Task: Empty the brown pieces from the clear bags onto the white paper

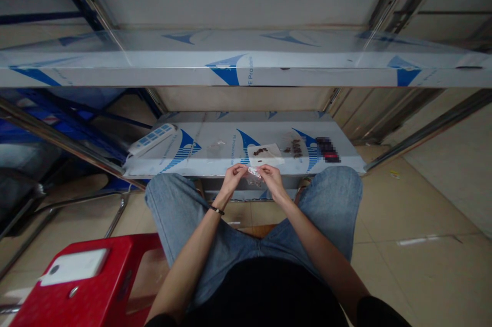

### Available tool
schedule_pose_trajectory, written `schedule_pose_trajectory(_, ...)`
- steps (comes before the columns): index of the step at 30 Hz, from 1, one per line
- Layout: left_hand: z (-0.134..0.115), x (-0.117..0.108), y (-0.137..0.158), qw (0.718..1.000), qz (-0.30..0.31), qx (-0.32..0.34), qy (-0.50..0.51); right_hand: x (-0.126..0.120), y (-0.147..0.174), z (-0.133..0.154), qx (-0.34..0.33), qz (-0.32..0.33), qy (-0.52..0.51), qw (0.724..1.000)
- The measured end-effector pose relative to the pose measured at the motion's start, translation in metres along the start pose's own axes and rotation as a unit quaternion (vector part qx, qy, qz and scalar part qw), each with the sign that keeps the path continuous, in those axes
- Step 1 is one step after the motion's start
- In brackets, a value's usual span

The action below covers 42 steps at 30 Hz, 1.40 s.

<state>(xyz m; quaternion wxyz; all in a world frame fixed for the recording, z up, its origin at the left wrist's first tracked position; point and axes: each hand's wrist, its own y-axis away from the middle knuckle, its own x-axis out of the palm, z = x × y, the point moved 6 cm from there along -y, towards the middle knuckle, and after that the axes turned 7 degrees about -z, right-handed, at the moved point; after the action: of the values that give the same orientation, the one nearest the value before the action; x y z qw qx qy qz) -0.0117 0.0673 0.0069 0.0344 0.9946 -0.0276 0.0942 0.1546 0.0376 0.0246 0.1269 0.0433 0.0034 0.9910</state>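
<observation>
My left hand [234, 177] and my right hand [271, 178] meet between my knees at the front edge of the low shelf. Both pinch a small clear plastic bag [253, 177], one at each side of its top. What is inside the bag, if anything, is too small to tell. Just beyond my fingers lies a white sheet [273, 154] with small dark brown pieces [260, 151] on it. To its right, several more brown pieces [296, 148] sit in rows. A crumpled clear plastic piece [217, 145] rests to the left.
A white power strip [152, 139] lies at the shelf's left end, and a blurred dark and red object [328, 149] at its right. An upper film-covered shelf [292, 77] crosses ahead. A red stool [115, 260] at my left holds a white phone-like object [77, 266].
</observation>
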Motion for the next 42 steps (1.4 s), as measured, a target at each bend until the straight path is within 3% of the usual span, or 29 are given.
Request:
schedule_pose_trajectory(11, -0.002, -0.005, 0.001, 0.999, -0.036, 0.016, -0.019, 0.006, -0.001, -0.005, 0.002, -0.012, -0.016, 1.000)
schedule_pose_trajectory(21, 0.000, -0.010, 0.016, 0.994, -0.082, 0.062, -0.018, 0.007, 0.002, -0.015, -0.035, -0.008, -0.010, 0.999)
schedule_pose_trajectory(35, 0.043, -0.005, 0.041, 0.994, -0.109, 0.016, -0.010, 0.009, 0.024, -0.070, 0.112, -0.038, -0.092, 0.989)
schedule_pose_trajectory(42, 0.047, -0.012, 0.037, 0.988, -0.150, 0.015, -0.036, 0.010, 0.030, -0.072, 0.123, -0.007, -0.095, 0.988)
